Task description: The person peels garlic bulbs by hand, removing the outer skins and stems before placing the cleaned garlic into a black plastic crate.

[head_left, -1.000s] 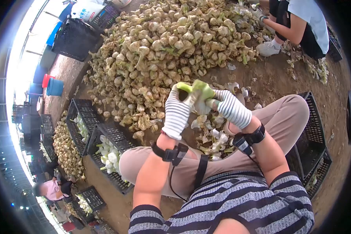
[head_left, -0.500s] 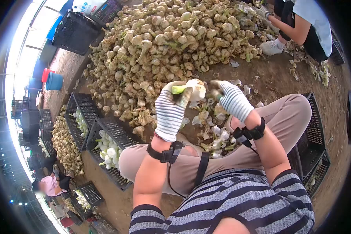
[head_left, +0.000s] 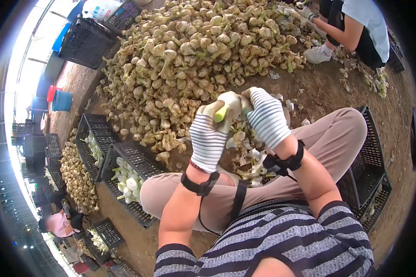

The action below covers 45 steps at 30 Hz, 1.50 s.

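Right grip [head_left: 266,116] back against bulb [head_left: 231,100], left grip [head_left: 208,138] holding

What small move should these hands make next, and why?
Probably the right hand should peel more skin from the garlic bulb: the left hand grips it beside its green stem, and the right fingers already touch it.
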### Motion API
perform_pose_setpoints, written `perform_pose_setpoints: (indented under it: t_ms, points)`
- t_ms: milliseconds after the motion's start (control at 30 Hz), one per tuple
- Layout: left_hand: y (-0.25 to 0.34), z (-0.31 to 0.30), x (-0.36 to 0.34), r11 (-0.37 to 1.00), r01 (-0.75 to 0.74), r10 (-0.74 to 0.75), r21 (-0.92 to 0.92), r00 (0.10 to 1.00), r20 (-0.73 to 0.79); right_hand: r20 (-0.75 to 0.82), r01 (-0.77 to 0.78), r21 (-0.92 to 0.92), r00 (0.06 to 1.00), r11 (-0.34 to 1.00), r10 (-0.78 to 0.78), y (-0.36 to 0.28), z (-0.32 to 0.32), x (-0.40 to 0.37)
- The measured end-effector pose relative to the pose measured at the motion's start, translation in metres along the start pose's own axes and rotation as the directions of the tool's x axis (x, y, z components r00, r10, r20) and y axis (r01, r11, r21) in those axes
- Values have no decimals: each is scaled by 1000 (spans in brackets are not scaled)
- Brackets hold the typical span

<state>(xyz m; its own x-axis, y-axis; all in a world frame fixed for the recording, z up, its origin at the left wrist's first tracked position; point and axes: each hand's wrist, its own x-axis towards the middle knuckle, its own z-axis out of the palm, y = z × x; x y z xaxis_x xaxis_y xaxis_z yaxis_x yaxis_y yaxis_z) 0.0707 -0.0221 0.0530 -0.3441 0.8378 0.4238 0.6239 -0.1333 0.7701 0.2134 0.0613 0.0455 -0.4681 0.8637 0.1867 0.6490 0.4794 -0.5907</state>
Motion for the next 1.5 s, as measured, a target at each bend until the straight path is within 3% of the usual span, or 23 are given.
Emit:
perform_pose_setpoints:
  t_ms: [33, 67, 100, 133, 333, 400, 467, 533, 567, 700, 733, 800, 867, 900, 967, 1000, 1033, 1133, 1267, 1333, 1400, 1467, 1500]
  points:
    - [-4, -6, 2, 998, 26, -25, -57, 999, 27, -6, -74, 183, 997, 980, 77, 1, -5, 3]
    - [-4, -8, 0, 925, 264, -248, -275, 964, 94, 3, -144, 359, 988, 922, 154, 4, -8, 5]
    - [-5, -12, 0, 865, 330, -295, -379, 944, 148, -112, -45, 278, 990, 959, 79, 24, 1, 7]
    - [-3, -17, 3, 788, 394, -336, -473, 919, 207, -72, -75, 281, 992, 957, 99, 36, 3, 10]
    - [-13, -22, 4, 682, 440, -315, -584, 898, 308, 87, -112, 354, 992, 929, 86, 89, 25, 13]
    - [-17, -24, 3, 548, 486, -381, -681, 870, 314, 151, -220, 131, 968, 967, 200, 104, 28, 12]
    - [-20, -26, 7, 574, 489, -389, -657, 869, 306, 281, -339, 118, 913, 933, 295, 98, 10, 8]
    - [-18, -26, 8, 427, 509, -418, -747, 844, 336, 187, -98, 258, 981, 961, 49, 89, 3, -4]
    - [-18, -23, 8, 440, 482, -391, -758, 862, 322, 265, -204, 402, 959, 893, 100, 75, -5, -6]
    - [-8, -22, 10, 457, 544, -441, -704, 826, 351, 186, -153, 681, 982, 716, 33, 17, -36, -2]
    - [-7, -24, 11, 458, 543, -439, -704, 826, 353, 269, -208, 715, 963, 668, 13, 12, -39, 0]
    - [-8, -37, 17, 787, 320, -241, -527, 947, 214, 350, -259, 740, 937, 621, -27, 12, -38, 6]
    - [11, -75, 26, 833, 387, -393, -397, 917, 68, 351, -242, 592, 936, 769, 25, 21, -32, 9]
    - [25, -100, 28, 827, 390, -446, -405, 893, -53, 428, -382, 604, 896, 699, 120, 16, -36, 8]
    - [28, -158, 15, 960, 269, -281, -79, 923, -264, 460, -413, 547, 875, 728, 151, 31, -26, 10]
    - [28, -185, 3, 950, 280, -310, -140, 907, -287, 485, -440, 488, 854, 754, 185, 38, -19, 12]
    - [30, -216, -10, 911, 386, -326, 142, 889, -321, 498, -442, 433, 844, 786, 200, 42, -11, 16]
    - [14, -259, -41, 808, 556, -439, 196, 790, -428, 477, -390, 497, 869, 775, 131, 52, 30, 30]
    - [42, -201, 2, 853, 505, -436, 132, 829, -350, 524, -423, 467, 840, 776, 143, 57, 84, 58]
    - [37, -159, 32, 917, 381, -358, 115, 916, -182, 535, -427, 440, 831, 790, 151, 64, 109, 70]
    - [14, -117, 45, 896, 442, -443, -38, 896, -30, 528, -342, 375, 843, 862, 104, 71, 131, 84]
    - [-25, -81, 42, 925, 376, -372, -52, 925, 84, 571, -328, 317, 815, 890, 96, 75, 149, 105]
    - [-45, -68, 33, 882, 466, -454, -75, 881, 133, 560, -270, 285, 826, 919, 69, 74, 159, 115]
